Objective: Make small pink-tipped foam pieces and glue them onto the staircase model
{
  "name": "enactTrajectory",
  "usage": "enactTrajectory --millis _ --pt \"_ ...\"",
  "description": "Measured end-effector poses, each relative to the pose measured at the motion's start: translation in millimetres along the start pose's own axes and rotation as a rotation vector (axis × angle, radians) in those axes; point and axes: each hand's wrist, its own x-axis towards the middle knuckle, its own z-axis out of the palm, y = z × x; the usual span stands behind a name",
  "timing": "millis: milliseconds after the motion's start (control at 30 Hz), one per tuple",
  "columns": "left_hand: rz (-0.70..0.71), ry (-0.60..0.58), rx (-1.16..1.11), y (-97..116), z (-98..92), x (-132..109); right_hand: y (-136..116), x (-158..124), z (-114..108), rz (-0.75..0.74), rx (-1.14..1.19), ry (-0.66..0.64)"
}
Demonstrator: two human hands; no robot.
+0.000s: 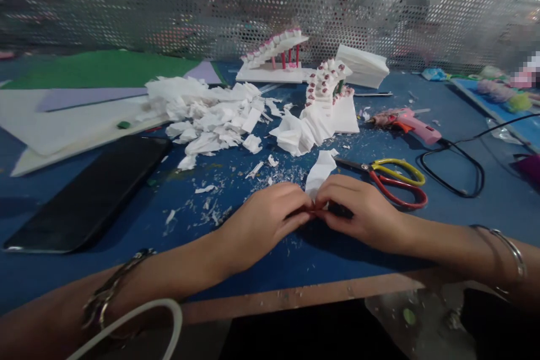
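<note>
My left hand (270, 219) and my right hand (363, 211) meet over the front of the blue table, fingertips pinched together. Between them they hold the lower end of a strip of white tissue paper (321, 171), which stands up away from me. Whatever lies inside the pinch is hidden by the fingers. Just beyond my right hand rest scissors (396, 180) with one yellow and one red handle. Farther off stand a white curved staircase model (327, 90) dotted with dark red bits, and a white ramp-like model (276, 50) on red posts. Crumpled tissue (304, 129) lies before the curved model.
A heap of torn white paper (215, 118) spreads at centre left. A black phone-like slab (93, 194) lies left, near white boards (80, 118) and a green sheet (109, 67). At right is a pink glue gun (415, 124) with a black cord (453, 149). Perforated metal (253, 5) walls the back.
</note>
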Motion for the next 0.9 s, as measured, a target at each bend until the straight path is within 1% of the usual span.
enactTrajectory --millis 100,200,333,500,700,900 --pt "-0.14 0.069 -0.173 2.5 -5.4 3.1 -4.2 1.4 -4.7 0.03 0.016 0.108" --pt "-0.261 0.115 -0.355 6.2 -7.5 4.8 -7.1 2.1 -5.9 0.09 0.042 0.15" --pt "-0.364 0.113 -0.558 7.4 -5.3 5.4 -9.4 3.7 -3.6 0.127 0.156 0.204" --pt "-0.373 0.091 -0.664 4.9 -4.8 5.0 -9.7 4.7 -5.4 0.066 0.152 0.199" --pt "-0.388 0.121 -0.624 6.5 -6.6 5.3 -7.6 4.2 -8.3 0.008 0.078 0.216" --pt "-0.38 0.141 -0.637 7.5 -5.9 5.1 -8.2 4.4 -7.9 -0.059 0.032 0.213"
